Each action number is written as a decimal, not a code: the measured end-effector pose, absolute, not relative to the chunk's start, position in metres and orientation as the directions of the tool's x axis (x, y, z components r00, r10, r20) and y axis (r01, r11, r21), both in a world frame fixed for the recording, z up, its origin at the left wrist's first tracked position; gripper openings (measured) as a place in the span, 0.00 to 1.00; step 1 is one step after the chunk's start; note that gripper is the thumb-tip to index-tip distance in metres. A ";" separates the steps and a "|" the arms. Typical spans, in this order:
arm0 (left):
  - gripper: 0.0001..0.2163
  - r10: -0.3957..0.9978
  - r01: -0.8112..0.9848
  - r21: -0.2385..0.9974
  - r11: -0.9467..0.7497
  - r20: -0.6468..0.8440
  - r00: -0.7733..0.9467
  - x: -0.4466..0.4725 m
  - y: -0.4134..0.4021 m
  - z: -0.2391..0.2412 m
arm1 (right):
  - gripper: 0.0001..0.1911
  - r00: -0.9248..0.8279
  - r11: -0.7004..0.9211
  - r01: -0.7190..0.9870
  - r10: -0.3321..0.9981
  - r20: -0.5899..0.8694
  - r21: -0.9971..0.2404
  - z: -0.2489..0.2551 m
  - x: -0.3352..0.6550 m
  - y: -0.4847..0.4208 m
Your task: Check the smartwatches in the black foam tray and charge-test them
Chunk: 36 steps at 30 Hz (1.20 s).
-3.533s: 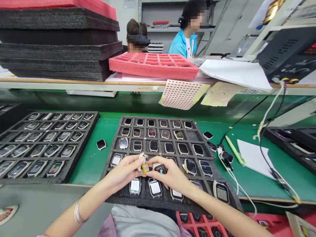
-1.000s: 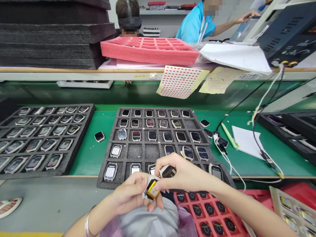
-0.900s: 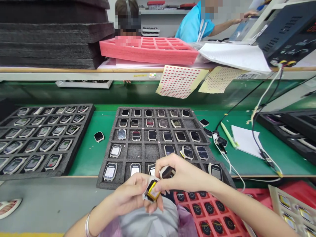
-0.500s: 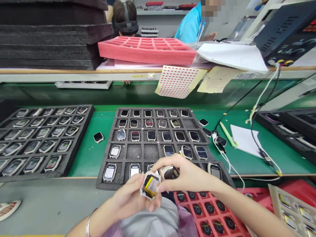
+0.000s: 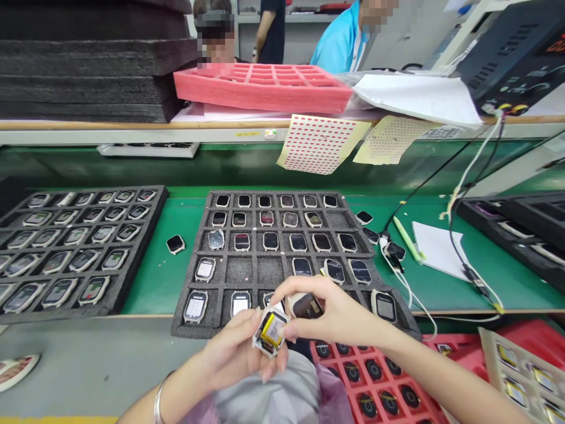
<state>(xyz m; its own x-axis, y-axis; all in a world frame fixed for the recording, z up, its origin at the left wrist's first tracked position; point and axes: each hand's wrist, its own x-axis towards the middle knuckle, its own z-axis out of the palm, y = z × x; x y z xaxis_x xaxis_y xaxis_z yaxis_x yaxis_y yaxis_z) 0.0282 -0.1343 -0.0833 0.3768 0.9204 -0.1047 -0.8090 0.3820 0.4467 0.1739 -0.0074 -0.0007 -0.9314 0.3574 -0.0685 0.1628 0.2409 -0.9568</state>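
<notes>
My left hand [image 5: 236, 354] pinches an open watch case [image 5: 256, 338] between thumb and fingers, its inside turned up; a yellow-edged battery [image 5: 272, 330] lies in it; my right hand [image 5: 332, 312] is curled around a dark-faced piece [image 5: 305, 305], its thumb at the battery's right side and its forefinger by the top of the case; which fingers grip that piece I cannot tell; the watch case is above my lap, by the near edge of the black tray [image 5: 238, 271]; watches [image 5: 298, 242] fill most compartments there; the tray lies on the green table [image 5: 150, 294]; a lone watch [image 5: 175, 244] rests between it and a second tray [image 5: 145, 241]; below my right forearm is a red tray [image 5: 383, 386] with round black discs [image 5: 411, 396]; a bracelet [image 5: 158, 403] circles my left wrist.
</notes>
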 end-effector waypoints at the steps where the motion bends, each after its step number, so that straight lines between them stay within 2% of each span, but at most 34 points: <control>1: 0.17 0.922 -0.807 0.456 0.376 -0.103 0.372 0.028 -0.135 -0.083 | 0.12 -0.931 0.187 0.181 0.350 -0.106 -0.966 -0.002 0.174 -0.008; 5: 0.17 0.928 -0.805 0.465 0.368 -0.133 0.347 0.029 -0.137 -0.081 | 0.14 -0.918 0.035 0.253 0.325 -0.228 -0.967 -0.007 0.173 -0.008; 8: 0.17 0.925 -0.799 0.465 0.381 -0.177 0.337 0.030 -0.137 -0.077 | 0.14 -0.916 0.078 0.254 0.339 -0.214 -0.964 -0.006 0.173 -0.007; 12: 0.17 0.943 -0.795 0.508 0.332 -0.158 0.293 0.029 -0.135 -0.074 | 0.14 -0.932 0.174 0.166 0.350 -0.097 -0.971 -0.003 0.173 -0.006; 16: 0.18 0.957 -0.775 0.564 0.285 -0.125 0.261 0.029 -0.133 -0.074 | 0.15 -0.916 0.104 0.220 0.365 -0.169 -0.970 -0.006 0.173 -0.009; 18: 0.17 0.961 -0.773 0.574 0.270 -0.111 0.253 0.029 -0.133 -0.074 | 0.14 -0.894 0.119 0.219 0.423 -0.150 -0.969 -0.009 0.173 -0.013; 21: 0.16 0.976 -0.790 0.573 0.218 -0.108 0.191 0.029 -0.134 -0.073 | 0.13 -0.869 0.314 0.121 0.492 0.052 -0.942 -0.016 0.174 -0.020; 24: 0.13 0.990 -0.784 0.607 0.133 -0.118 0.077 0.030 -0.134 -0.071 | 0.13 -0.842 0.632 0.050 0.444 0.308 -0.773 -0.024 0.176 -0.028; 26: 0.12 0.993 -0.759 0.645 0.088 -0.117 0.015 0.032 -0.134 -0.071 | 0.13 -0.831 0.751 0.079 0.413 0.372 -0.656 -0.028 0.177 -0.032; 27: 0.13 0.993 -0.743 0.665 0.075 -0.117 -0.004 0.032 -0.134 -0.071 | 0.13 -0.831 0.763 0.091 0.412 0.374 -0.639 -0.029 0.178 -0.033; 29: 0.14 0.992 -0.710 0.701 0.068 -0.120 -0.024 0.034 -0.134 -0.071 | 0.12 -0.836 0.713 0.095 0.436 0.332 -0.695 -0.027 0.177 -0.032; 32: 0.15 0.991 -0.678 0.731 0.081 -0.131 -0.023 0.035 -0.135 -0.073 | 0.07 -0.853 0.553 0.127 0.484 0.194 -0.823 -0.019 0.176 -0.027; 36: 0.14 0.992 -0.669 0.737 0.097 -0.126 0.006 0.037 -0.136 -0.075 | 0.08 -0.874 0.431 0.196 0.484 0.042 -0.881 -0.006 0.173 -0.023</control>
<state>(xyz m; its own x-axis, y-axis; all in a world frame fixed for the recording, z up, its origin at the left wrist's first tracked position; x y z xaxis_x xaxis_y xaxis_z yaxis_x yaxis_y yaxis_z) 0.0368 -0.1363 -0.0750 0.0056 0.9920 -0.1258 -0.6688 0.0972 0.7371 0.1731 -0.0227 -0.0060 -0.8742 0.4837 0.0425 0.1957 0.4312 -0.8808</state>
